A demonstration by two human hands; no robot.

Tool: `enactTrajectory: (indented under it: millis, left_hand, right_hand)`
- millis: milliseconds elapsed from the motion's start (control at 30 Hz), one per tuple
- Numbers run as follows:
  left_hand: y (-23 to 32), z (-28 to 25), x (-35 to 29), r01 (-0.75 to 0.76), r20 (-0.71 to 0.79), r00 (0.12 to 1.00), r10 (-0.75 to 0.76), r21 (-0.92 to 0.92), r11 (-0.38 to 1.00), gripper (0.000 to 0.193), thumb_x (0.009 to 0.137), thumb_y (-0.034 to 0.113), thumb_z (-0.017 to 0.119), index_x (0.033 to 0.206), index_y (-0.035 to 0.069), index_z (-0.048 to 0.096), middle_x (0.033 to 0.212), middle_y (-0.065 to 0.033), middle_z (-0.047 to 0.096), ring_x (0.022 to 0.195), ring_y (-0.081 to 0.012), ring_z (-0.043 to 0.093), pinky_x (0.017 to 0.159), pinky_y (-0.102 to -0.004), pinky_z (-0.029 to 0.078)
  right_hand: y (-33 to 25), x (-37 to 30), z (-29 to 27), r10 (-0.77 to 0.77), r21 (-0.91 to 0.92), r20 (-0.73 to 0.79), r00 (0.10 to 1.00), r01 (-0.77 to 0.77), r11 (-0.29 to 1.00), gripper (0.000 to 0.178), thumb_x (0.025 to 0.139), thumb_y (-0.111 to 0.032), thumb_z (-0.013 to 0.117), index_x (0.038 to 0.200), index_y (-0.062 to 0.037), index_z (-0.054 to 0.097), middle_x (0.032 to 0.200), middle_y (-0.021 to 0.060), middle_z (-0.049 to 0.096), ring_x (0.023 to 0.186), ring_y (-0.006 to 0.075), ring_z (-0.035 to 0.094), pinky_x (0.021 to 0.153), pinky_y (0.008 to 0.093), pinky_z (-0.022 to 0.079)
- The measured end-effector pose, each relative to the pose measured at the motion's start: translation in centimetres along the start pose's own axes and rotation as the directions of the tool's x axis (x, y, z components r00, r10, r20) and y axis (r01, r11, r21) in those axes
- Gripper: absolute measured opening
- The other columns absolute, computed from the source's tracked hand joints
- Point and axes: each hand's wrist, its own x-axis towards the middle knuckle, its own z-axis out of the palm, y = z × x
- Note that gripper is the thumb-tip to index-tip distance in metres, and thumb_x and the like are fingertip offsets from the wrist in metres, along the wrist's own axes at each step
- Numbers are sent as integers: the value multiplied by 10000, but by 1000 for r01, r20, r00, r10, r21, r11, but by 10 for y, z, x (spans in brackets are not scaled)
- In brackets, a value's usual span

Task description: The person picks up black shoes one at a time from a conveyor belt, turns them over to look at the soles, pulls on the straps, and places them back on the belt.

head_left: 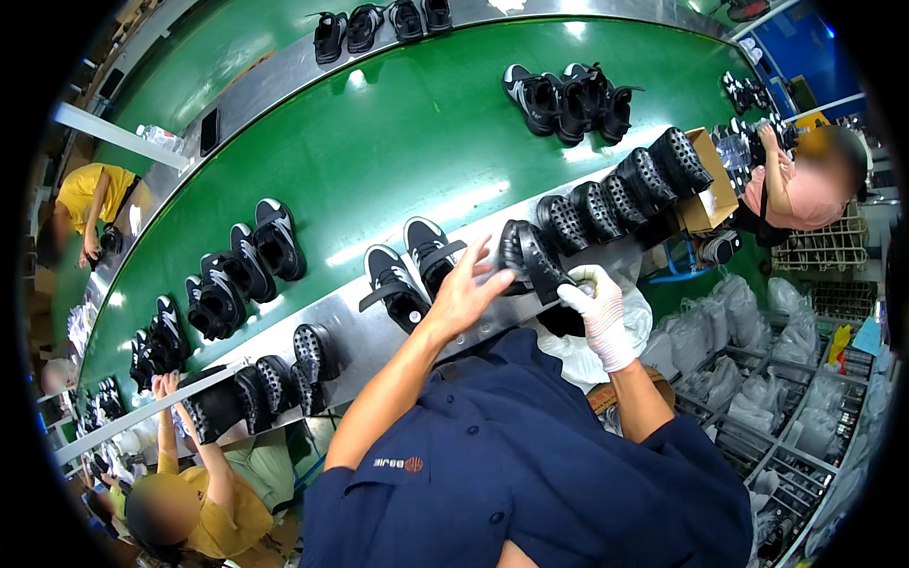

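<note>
My right hand [600, 312], in a white knitted glove, pinches the lower end of a black, studded or perforated, shoe-shaped piece [543, 263]. A second such piece [512, 248] lies against its left side. Bare and with its fingers apart, my left hand [466, 292] is just left of these pieces; its thumb tip comes close to them, and I cannot tell if it touches. Two black sneakers with grey toes stand left of that hand on the metal ledge: one sneaker [390, 284] farther left, the other sneaker [428, 248] partly behind my fingers.
More black shoe-shaped pieces [625, 194] line the ledge [360, 327] to the right, by a cardboard box [712, 180]. Sneakers [256, 256] stand in groups on the green belt [379, 151]. Wire racks [757, 417] hold plastic bags at right. Co-workers [213, 502] are around.
</note>
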Motion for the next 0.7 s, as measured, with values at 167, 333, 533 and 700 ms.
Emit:
enactTrajectory:
  millis: [167, 333, 533, 700]
  left_hand:
    - [17, 27, 42, 385, 315, 918, -240, -570, 726, 826, 956, 100, 735, 1640, 129, 274, 1185, -145, 709, 1019, -212, 713, 766, -356, 590]
    - [-11, 47, 49, 316, 118, 942, -313, -619, 719, 859, 921, 32, 755, 1636, 132, 289, 1039, -103, 716, 875, -172, 687, 727, -309, 582]
    - [-30, 26, 28, 211, -80, 965, -249, -326, 922, 587, 971, 76, 683, 1506, -22, 461, 1104, -135, 681, 936, -185, 684, 791, -317, 604]
    - [27, 16, 28, 156, -20, 986, -166, -260, 953, 617, 982, 198, 698, 1506, -14, 451, 1264, -177, 640, 1099, -235, 667, 920, -372, 572]
  right_hand:
    - [20, 1, 5, 76, 377, 104, 992, -110, 920, 282, 878, -69, 782, 1116, 3, 648, 976, 53, 686, 845, 123, 660, 793, 272, 543]
    - [84, 45, 12, 122, 797, 100, 987, -153, 584, 337, 887, -17, 753, 1194, 11, 614, 1063, 88, 681, 957, 190, 676, 859, 327, 561]
    - [55, 11, -28, 53, 571, -8, 999, -39, 820, 262, 889, -52, 750, 1118, 4, 635, 946, 36, 671, 809, 117, 635, 733, 268, 546]
    - [22, -6, -33, 85, 432, 86, 993, -114, 895, 301, 857, -105, 768, 1106, 4, 641, 930, 38, 655, 817, 100, 614, 757, 245, 513]
